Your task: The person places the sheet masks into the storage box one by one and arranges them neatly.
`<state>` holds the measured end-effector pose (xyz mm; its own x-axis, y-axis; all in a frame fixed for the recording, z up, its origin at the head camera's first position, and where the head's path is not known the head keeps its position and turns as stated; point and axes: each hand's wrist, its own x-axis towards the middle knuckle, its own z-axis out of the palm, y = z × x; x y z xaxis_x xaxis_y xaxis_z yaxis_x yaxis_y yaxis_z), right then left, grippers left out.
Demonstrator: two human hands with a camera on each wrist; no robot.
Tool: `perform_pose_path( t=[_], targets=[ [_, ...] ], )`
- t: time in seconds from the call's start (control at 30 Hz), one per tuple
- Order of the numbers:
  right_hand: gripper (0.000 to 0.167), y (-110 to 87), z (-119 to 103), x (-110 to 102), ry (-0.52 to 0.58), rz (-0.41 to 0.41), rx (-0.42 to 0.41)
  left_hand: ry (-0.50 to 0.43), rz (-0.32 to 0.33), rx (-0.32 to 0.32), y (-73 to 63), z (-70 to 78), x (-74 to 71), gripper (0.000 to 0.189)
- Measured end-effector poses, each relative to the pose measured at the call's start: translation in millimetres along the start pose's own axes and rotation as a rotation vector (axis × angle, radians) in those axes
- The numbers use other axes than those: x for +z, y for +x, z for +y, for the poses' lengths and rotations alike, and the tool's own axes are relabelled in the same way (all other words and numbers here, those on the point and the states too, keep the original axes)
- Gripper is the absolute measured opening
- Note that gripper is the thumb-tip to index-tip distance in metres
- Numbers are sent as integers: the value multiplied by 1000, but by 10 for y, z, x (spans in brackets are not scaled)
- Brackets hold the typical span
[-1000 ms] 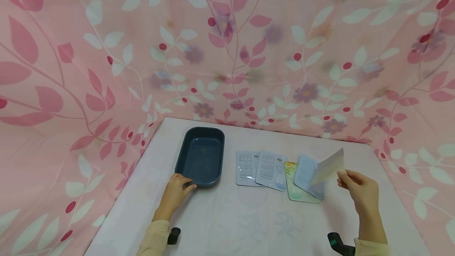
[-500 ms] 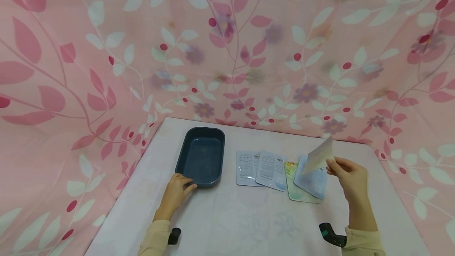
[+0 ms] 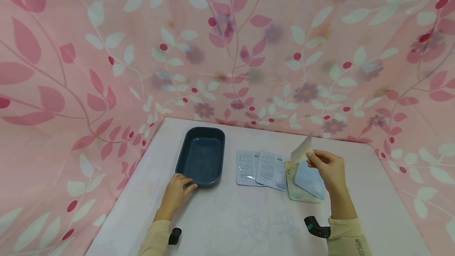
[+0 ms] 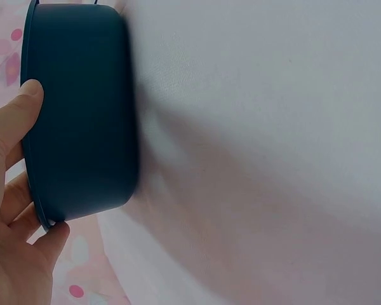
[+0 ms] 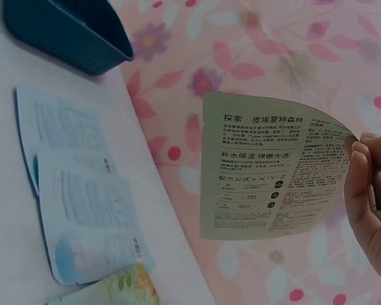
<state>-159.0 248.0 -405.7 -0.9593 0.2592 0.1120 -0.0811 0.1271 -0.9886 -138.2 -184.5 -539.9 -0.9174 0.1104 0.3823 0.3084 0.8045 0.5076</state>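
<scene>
At the near left corner of a deep, dark blue rectangular tray (image 3: 202,155), my left hand (image 3: 174,194) grips the rim; in the left wrist view its thumb and fingers (image 4: 16,210) are at the tray's edge. My right hand (image 3: 328,169) pinches a pale green face mask packet (image 5: 267,171) by one edge, held up with its printed side toward the right wrist camera. Beneath that hand lie a light blue packet (image 3: 309,181) and a green flowered packet (image 3: 296,194), overlapping. Two more light blue packets (image 3: 271,171) overlap between them and the tray.
The table (image 3: 249,224) has a white cover. Behind it and at both sides hangs a pink leaf-patterned cloth (image 3: 227,50), close to the table's back edge. A black wrist camera (image 3: 316,227) sits by the right sleeve.
My right hand has moved left with the pale green packet, from right of the packets to above the flowered one. The left hand and the tray have stayed in place.
</scene>
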Motion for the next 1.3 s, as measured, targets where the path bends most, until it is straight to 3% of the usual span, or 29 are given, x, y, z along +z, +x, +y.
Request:
perform_pose_path(
  t=[0.13,1.3],
  targets=[
    [34,23,-17,145,-34,-29,-26,-2,-14,-6,-3,9,-9,22],
    [19,44,-243,1259,-56,-316,-102,-22,40,34,-16,-18,41,22]
  ],
)
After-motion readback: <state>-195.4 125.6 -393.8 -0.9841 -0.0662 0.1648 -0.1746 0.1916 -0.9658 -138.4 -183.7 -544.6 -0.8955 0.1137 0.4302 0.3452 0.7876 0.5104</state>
